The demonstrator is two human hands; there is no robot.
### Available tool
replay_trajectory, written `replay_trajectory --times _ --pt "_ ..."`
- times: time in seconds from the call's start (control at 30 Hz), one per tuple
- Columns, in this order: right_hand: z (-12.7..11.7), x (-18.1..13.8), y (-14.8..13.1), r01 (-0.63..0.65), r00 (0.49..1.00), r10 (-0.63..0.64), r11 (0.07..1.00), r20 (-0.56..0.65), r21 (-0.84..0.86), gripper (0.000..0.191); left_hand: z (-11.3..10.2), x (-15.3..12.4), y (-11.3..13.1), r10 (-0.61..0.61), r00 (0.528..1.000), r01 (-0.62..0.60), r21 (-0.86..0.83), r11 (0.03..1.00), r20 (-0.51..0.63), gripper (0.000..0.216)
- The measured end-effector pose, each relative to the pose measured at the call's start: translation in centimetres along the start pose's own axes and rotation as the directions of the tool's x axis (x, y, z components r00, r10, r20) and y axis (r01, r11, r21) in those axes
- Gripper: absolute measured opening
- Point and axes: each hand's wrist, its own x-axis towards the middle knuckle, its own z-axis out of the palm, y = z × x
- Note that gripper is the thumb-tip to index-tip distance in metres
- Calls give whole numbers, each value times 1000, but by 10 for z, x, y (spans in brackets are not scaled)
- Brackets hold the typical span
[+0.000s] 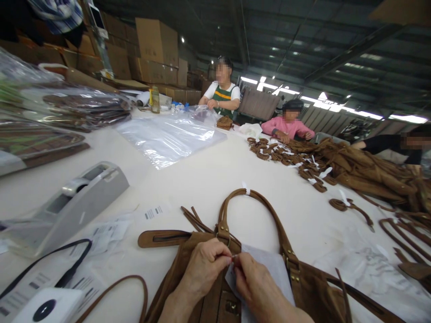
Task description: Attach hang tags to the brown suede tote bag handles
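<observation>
A brown handbag (188,264) lies on the white table in front of me, its looped handle (272,213) standing out toward the far side with a white wrap at the top. Over the bag, my left hand (210,262) and my right hand (251,273) meet with thumbs and fingertips pinched together. Whatever they pinch is too small to make out, close to the handle's left base. Beneath my right hand a white sheet (283,269) rests on the bag. A brown tassel (195,220) and a tab with a zipper (164,238) stick out to the left.
A grey tape dispenser (77,197) stands at left, near printed labels (107,233) and a white device (47,307). Clear plastic bags (171,139) lie farther back. Coiled brown straps (279,152) and piled brown bags (363,170) are at right. Several people work across the table.
</observation>
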Motion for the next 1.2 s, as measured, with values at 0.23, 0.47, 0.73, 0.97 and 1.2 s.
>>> replay_trajectory --times 0.23,0.47,0.73,0.97,1.2 --pt "-4 7 0 -208 978 197 859 72 467 14 5 -1 -1 -19 997 -2 265 964 78 16" --pt "1 13 3 -269 948 287 507 134 819 22 5 -2 0 -37 997 19 251 968 68 16" --pt "-8 12 2 -270 937 297 279 184 921 33 3 0 2 -47 998 40 157 987 38 16" --pt "-3 11 6 -267 947 266 334 182 904 30 4 -1 -1 -40 998 33 166 986 40 17" --pt "1 9 9 -227 966 216 422 146 878 24 5 0 1 -49 996 32 224 974 72 16"
